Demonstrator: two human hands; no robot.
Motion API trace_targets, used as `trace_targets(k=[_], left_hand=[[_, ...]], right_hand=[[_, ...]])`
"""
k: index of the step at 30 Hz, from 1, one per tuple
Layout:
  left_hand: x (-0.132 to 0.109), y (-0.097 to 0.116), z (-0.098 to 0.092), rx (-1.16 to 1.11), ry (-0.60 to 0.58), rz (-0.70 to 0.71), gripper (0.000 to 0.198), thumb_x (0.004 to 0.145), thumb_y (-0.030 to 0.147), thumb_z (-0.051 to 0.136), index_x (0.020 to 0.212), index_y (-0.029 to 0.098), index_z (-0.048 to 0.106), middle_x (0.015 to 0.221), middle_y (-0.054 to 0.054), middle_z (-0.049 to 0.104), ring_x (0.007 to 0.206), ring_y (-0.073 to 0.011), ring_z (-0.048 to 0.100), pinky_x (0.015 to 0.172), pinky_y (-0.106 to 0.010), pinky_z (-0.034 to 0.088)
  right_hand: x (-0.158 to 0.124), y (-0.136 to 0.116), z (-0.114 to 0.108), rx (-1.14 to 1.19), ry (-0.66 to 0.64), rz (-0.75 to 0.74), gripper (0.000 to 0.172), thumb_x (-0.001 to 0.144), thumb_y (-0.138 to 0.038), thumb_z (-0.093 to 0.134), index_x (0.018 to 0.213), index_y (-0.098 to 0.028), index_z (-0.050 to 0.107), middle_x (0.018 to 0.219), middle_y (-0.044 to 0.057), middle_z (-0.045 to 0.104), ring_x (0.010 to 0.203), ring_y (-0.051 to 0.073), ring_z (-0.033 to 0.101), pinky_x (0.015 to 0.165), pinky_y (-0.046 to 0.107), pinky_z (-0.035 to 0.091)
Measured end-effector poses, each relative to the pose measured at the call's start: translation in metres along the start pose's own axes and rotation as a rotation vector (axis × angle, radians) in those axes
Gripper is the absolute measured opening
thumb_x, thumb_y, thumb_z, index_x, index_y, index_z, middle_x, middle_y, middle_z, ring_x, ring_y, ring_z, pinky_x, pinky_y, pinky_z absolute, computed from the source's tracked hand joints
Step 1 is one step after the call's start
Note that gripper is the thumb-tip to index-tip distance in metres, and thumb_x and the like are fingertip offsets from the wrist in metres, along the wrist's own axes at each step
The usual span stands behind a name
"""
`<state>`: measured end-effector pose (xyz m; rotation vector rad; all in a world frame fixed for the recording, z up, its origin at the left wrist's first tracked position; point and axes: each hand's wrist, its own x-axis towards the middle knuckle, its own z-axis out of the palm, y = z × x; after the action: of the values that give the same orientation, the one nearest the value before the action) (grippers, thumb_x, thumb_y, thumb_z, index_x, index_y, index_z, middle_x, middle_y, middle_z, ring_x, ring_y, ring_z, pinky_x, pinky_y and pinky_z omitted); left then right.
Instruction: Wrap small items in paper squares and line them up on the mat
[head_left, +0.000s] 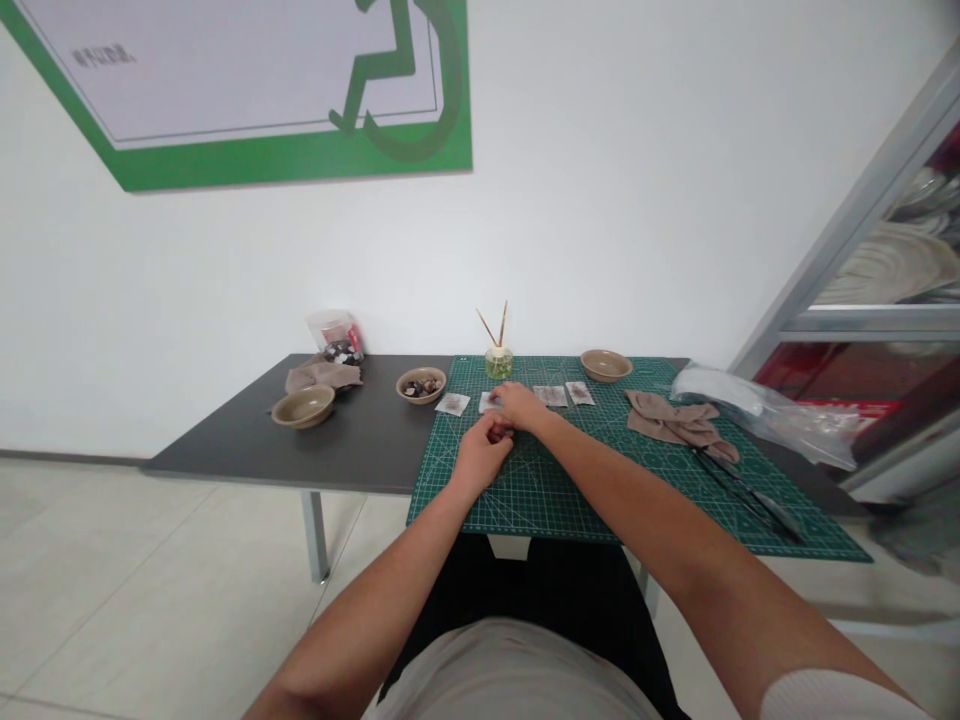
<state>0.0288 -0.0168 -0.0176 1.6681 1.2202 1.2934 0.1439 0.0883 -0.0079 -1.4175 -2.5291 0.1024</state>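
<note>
My left hand (484, 452) is over the cutting mat with its fingers curled closed; what they hold, if anything, is too small to make out. Just beyond it, my right hand (520, 406) reaches across with bent fingers, some of them apart, the fingertips at a small white packet (486, 403) with a dark smudge. That packet is partly covered by the hand. In the same row lie more such packets: one to the left (453, 404), a wider patch to the right (550, 396) and another packet (579, 393) beyond it. All rest on the green cutting mat (555, 500).
A bowl of dark pieces (420, 386) stands left of the mat. Farther left are an empty-looking bowl (303, 407), a cloth (322, 374) and a clear tub (335, 335). Behind my hands stands a reed jar (499, 362). Rightward are a bowl (606, 366), brown cloth (679, 422), black tool (750, 495) and plastic bag (765, 410).
</note>
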Motion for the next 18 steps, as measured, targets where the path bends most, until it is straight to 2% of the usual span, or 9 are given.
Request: trace_targets(k=[4,6,9,12,13,15,18], left_hand=[[0.0,0.002,-0.003,-0.009,-0.039,-0.048,0.016,0.07,0.012,0.057,0.085,0.017,0.061,0.067,0.003,0.056,0.06,-0.0097,0.049,0.059,-0.022,0.037],[0.001,0.002,-0.007,-0.001,-0.033,-0.059,0.014,0.071,0.014,0.057,0.084,0.017,0.061,0.065,0.004,0.054,0.059,-0.0093,0.047,0.058,-0.021,0.037],[0.006,0.001,-0.014,0.034,-0.001,-0.058,0.011,0.073,0.018,0.059,0.084,0.017,0.062,0.062,0.005,0.052,0.057,-0.0094,0.047,0.057,-0.022,0.036],[0.017,-0.001,-0.016,0.022,-0.027,-0.063,0.016,0.074,0.022,0.061,0.089,0.017,0.062,0.06,0.005,0.053,0.055,-0.0101,0.048,0.055,-0.022,0.036],[0.021,-0.002,-0.015,-0.007,-0.03,-0.069,0.018,0.072,0.021,0.063,0.089,0.017,0.06,0.06,0.005,0.055,0.055,-0.0105,0.05,0.055,-0.022,0.037],[0.027,-0.004,-0.011,-0.066,-0.06,-0.067,0.019,0.068,0.021,0.068,0.085,0.016,0.059,0.061,0.004,0.057,0.057,-0.0108,0.053,0.057,-0.022,0.038],[0.03,-0.008,-0.006,-0.088,-0.134,-0.121,0.017,0.066,0.022,0.069,0.079,0.016,0.06,0.059,0.004,0.058,0.054,-0.0104,0.051,0.055,-0.022,0.037]], right_hand=[[-0.011,-0.002,-0.015,0.044,0.052,0.047,0.031,0.081,-0.029,0.061,0.11,-0.019,0.062,0.108,0.01,0.068,0.1,0.023,0.061,0.084,0.03,0.044],[-0.022,-0.004,-0.022,0.077,0.112,0.059,0.025,0.084,-0.029,0.055,0.108,-0.02,0.061,0.104,0.007,0.069,0.096,0.021,0.062,0.081,0.029,0.044],[-0.041,-0.002,-0.026,0.338,0.353,0.155,0.017,0.083,-0.032,0.055,0.095,-0.02,0.057,0.086,0.003,0.068,0.081,0.019,0.063,0.074,0.029,0.046],[-0.059,0.006,-0.021,0.632,0.39,0.301,0.026,0.081,-0.035,0.056,0.102,-0.02,0.05,0.08,0.001,0.065,0.067,0.017,0.062,0.065,0.03,0.048],[-0.064,0.008,-0.017,0.688,0.383,0.324,0.031,0.08,-0.036,0.058,0.104,-0.02,0.048,0.081,0.001,0.065,0.067,0.017,0.062,0.065,0.03,0.049],[-0.072,0.012,-0.007,0.685,0.434,0.298,0.043,0.074,-0.041,0.065,0.106,-0.019,0.047,0.092,0.005,0.064,0.08,0.018,0.062,0.075,0.034,0.049],[-0.08,0.014,0.004,0.703,0.413,0.264,0.044,0.079,-0.05,0.058,0.107,-0.018,0.047,0.095,0.007,0.062,0.088,0.02,0.06,0.082,0.037,0.046]])
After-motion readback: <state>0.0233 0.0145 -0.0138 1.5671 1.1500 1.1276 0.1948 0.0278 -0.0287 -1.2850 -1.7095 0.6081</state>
